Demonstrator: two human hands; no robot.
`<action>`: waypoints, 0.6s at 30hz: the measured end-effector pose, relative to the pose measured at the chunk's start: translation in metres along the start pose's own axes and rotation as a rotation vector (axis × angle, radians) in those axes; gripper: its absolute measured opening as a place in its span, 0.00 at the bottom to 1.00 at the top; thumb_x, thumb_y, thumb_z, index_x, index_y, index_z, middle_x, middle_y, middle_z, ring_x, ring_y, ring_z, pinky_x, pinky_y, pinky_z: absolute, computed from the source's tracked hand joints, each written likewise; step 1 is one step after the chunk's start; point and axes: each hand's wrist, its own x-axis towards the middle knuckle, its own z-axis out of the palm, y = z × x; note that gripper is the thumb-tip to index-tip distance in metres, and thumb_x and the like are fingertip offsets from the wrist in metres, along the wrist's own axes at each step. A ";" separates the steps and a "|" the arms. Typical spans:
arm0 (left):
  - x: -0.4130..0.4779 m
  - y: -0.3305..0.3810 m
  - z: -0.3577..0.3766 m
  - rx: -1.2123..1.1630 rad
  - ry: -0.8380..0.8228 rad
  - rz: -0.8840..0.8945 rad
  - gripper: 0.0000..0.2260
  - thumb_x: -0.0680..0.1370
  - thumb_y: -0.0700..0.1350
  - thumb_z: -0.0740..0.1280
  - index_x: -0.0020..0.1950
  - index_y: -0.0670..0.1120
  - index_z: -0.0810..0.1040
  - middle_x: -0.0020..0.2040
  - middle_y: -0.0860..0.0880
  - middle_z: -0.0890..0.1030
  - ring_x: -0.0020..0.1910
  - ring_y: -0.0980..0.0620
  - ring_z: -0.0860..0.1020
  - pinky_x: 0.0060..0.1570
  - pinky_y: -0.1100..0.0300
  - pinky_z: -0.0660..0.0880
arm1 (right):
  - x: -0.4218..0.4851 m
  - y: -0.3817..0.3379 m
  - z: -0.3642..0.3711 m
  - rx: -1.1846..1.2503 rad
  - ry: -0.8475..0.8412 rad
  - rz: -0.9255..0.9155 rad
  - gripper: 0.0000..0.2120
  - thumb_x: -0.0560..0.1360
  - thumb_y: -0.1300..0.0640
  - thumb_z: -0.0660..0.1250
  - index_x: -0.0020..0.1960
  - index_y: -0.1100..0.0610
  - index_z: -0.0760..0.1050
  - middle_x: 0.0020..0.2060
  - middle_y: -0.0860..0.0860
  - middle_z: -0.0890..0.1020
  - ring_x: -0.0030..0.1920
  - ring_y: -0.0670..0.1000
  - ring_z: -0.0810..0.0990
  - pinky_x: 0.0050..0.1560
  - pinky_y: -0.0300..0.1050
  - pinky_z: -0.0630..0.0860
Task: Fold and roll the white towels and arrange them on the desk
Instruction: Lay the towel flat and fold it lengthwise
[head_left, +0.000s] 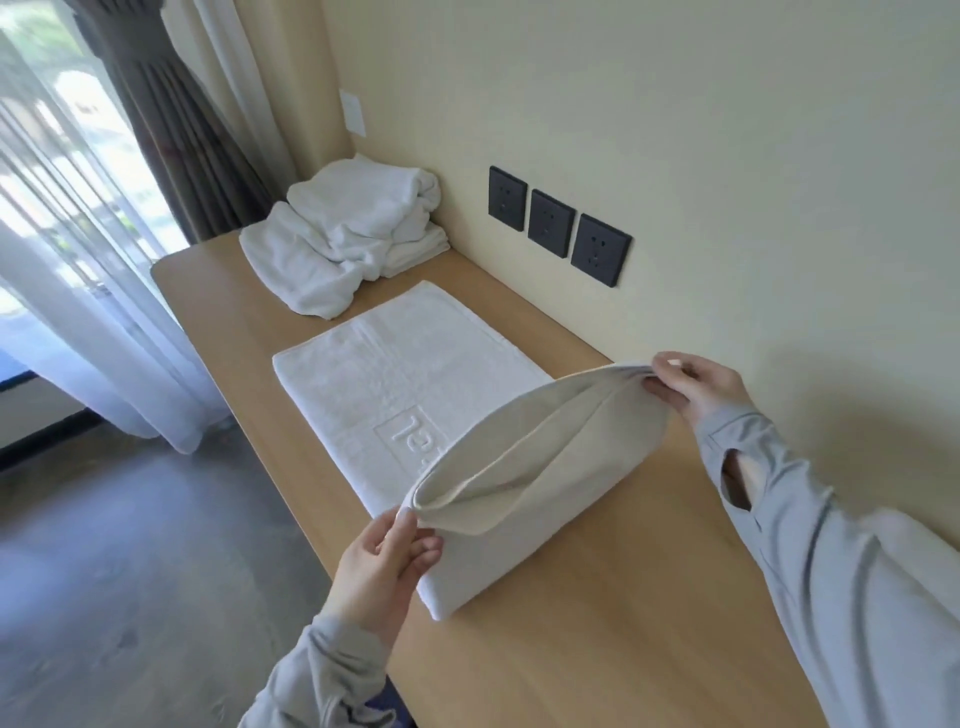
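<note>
A white towel (395, 384) with embossed lettering lies spread along the wooden desk (613, 613). Its near end (545, 467) is lifted off the desk and curves back over the flat part. My left hand (384, 561) pinches the near left corner of that lifted end. My right hand (696, 387) pinches the far right corner, close to the wall. A loose heap of white towels (348, 239) sits at the desk's far end, apart from the spread towel.
Three black wall sockets (558, 223) are set in the wall just above the desk's back edge. Curtains (156, 130) and a window stand beyond the far end. Grey floor (130, 571) lies left of the desk's front edge. More white cloth (914, 551) shows at the right.
</note>
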 end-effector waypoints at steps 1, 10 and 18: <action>0.011 0.011 -0.007 0.060 -0.030 0.016 0.18 0.62 0.45 0.80 0.44 0.39 0.78 0.30 0.48 0.77 0.30 0.54 0.77 0.35 0.63 0.76 | 0.009 -0.003 0.013 -0.083 -0.037 -0.016 0.08 0.69 0.68 0.72 0.45 0.59 0.79 0.44 0.55 0.79 0.48 0.53 0.78 0.57 0.44 0.76; 0.118 0.089 -0.071 0.527 0.057 0.324 0.25 0.68 0.45 0.76 0.21 0.49 0.61 0.25 0.56 0.58 0.26 0.58 0.57 0.27 0.66 0.53 | 0.077 -0.022 0.137 -0.621 0.098 -0.155 0.02 0.71 0.66 0.70 0.43 0.61 0.79 0.34 0.58 0.82 0.33 0.50 0.81 0.47 0.36 0.77; 0.221 0.146 -0.128 0.424 -0.022 0.264 0.12 0.71 0.39 0.71 0.28 0.50 0.82 0.35 0.58 0.74 0.37 0.64 0.73 0.41 0.75 0.66 | 0.155 -0.033 0.263 -0.939 0.169 -0.366 0.06 0.74 0.60 0.68 0.45 0.63 0.79 0.36 0.57 0.74 0.38 0.55 0.70 0.38 0.41 0.63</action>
